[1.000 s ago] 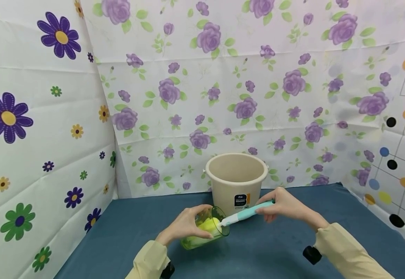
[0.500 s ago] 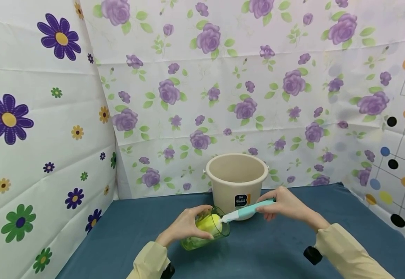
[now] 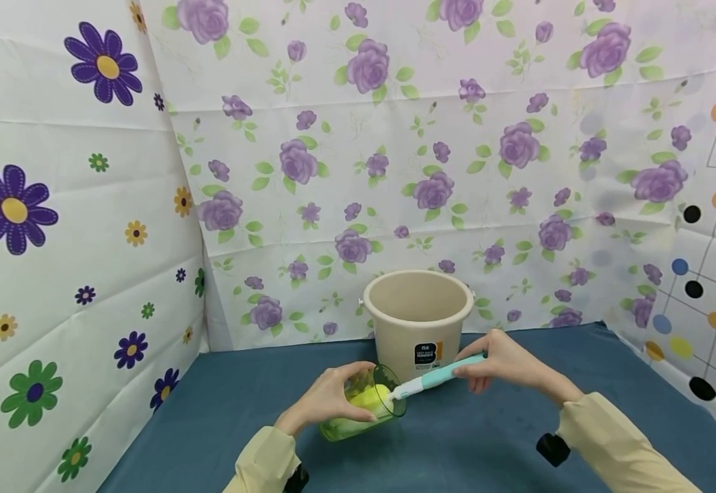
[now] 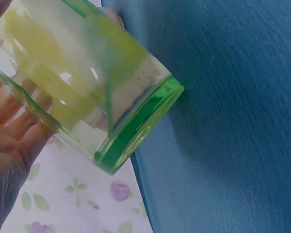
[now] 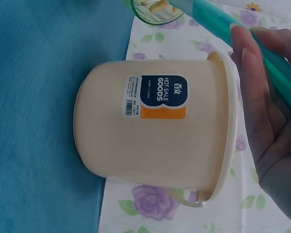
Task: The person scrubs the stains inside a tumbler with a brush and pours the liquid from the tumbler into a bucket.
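The yellow-and-white sponge head (image 3: 378,394) and the inner end of its turquoise-and-white handle (image 3: 438,375) sit slightly lower than half a second ago. Left hand (image 3: 326,397): fingers curled round the transparent green cylindrical tumbler (image 3: 358,428), tilted mouth-right over the blue cloth-covered worktop (image 3: 241,383). The sponge is inserted; withdrawal appears outstanding. Beige plastic bucket (image 3: 395,346): upright, behind. Right hand (image 3: 498,363): fingers pinching the handle, forearm entering from lower right.
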`<state>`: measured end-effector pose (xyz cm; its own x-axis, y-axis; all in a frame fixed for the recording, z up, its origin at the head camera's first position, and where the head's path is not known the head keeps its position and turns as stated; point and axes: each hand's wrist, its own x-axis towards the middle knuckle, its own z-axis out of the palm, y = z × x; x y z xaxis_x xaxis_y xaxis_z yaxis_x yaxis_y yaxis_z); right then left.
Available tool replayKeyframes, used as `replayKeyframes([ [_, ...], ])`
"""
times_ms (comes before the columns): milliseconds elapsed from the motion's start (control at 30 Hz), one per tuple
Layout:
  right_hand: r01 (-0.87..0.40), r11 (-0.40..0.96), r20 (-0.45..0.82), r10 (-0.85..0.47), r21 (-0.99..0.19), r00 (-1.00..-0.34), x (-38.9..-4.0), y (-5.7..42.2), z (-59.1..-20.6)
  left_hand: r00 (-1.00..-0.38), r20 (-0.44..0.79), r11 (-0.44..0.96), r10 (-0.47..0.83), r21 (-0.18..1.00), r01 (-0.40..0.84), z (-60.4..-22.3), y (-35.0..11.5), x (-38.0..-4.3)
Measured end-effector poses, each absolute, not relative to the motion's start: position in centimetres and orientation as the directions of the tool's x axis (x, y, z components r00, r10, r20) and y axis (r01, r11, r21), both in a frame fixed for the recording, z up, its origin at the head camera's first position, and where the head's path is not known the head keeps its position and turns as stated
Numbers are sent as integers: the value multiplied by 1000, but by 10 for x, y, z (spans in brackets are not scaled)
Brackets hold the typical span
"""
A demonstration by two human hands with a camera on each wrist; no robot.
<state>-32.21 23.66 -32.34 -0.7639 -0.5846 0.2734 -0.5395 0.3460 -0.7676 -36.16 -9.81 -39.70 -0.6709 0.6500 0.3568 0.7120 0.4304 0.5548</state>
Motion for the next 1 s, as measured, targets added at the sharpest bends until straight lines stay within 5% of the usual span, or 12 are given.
replayKeyframes([
  [1000, -556, 386, 274, -582, -736, -766, -304, 244, -299, -666, 359, 418, 653, 563, 713, -396, -99, -363],
])
